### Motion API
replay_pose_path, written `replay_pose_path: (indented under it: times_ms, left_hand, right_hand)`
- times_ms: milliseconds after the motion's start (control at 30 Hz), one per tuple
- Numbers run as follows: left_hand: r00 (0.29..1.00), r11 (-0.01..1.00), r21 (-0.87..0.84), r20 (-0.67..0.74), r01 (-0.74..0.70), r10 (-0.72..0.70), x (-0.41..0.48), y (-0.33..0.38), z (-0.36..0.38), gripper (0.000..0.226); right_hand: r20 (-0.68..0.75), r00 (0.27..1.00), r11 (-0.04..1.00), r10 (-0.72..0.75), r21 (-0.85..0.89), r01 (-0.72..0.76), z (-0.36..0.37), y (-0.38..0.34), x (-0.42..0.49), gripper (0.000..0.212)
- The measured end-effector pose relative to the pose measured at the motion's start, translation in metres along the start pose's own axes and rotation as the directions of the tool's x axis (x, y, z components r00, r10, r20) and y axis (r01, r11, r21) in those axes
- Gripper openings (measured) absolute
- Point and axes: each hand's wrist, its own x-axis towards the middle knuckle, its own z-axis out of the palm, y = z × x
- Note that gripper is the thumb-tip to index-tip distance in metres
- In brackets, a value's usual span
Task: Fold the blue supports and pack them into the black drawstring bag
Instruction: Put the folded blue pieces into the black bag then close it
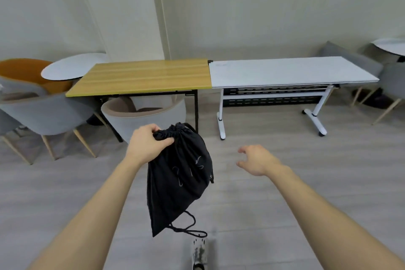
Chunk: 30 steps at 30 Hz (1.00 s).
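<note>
Two hands are in view, and only one carries anything. Our left hand [146,142] is clenched around the gathered neck of the black drawstring bag [179,177], which hangs in the air over the floor [285,204], well short of the furniture. Our right hand [256,160] is released, fingers spread and loosely curled, holding nothing, a little apart from the bag on its right side.

We note that the bag's mouth is cinched tight, with a loop of cord [188,226] trailing below the lower corner. The cloth hangs with some body, so something may be inside, but we cannot tell what. No blue supports are visible anywhere.

Beyond the hands stand a wooden bench [142,76] and a white bench [291,72], end to end against the wall, both bare on top. Grey chairs [48,114] sit at left.

Risks, as we judge them:
- The single-handed grip at the neck could slip, since only the bunched fabric is held; the bag would drop to the floor.
- The trailing cord hangs low near our shoe [199,252]; stepping forward could snag or tread on it and jerk the bag loose.
- With the mouth drawn shut, any contents cannot be checked, so a support left out could go unnoticed.
</note>
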Motion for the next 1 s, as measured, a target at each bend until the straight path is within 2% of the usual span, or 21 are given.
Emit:
replay_pose_path:
  times_ms: [133, 400, 567, 833, 1000]
  left_hand:
    - [0.996, 0.996, -0.027, -0.026, -0.080, 0.079, 0.119, 0.029, 0.024, 0.041]
    - [0.986, 0.983, -0.075, 0.012, -0.166, 0.168, 0.341, 0.112, 0.049, 0.047]
    - [0.975, 0.965, -0.145, -0.074, -0.217, 0.209, 0.462, 0.166, 0.065, 0.042]
    - [0.951, 0.920, -0.290, -0.240, -0.263, 0.196, 0.668, 0.226, 0.114, 0.038]
    - [0.945, 0.909, -0.319, -0.269, -0.269, 0.185, 0.774, 0.281, 0.136, 0.036]
  right_hand:
    - [-0.042, 0.998, 0.999, 0.042, 0.037, -0.040, -0.039, 0.015, 0.096, 0.062]
    - [-0.100, 0.990, 0.993, 0.098, 0.075, -0.091, -0.135, 0.043, 0.265, 0.058]
    - [-0.123, 0.987, 0.991, 0.101, 0.102, -0.089, -0.179, 0.072, 0.364, 0.057]
    - [-0.135, 0.990, 0.991, 0.051, 0.127, -0.034, -0.256, 0.135, 0.551, 0.053]
    - [-0.108, 0.993, 0.988, 0.046, 0.154, -0.029, -0.310, 0.173, 0.647, 0.052]
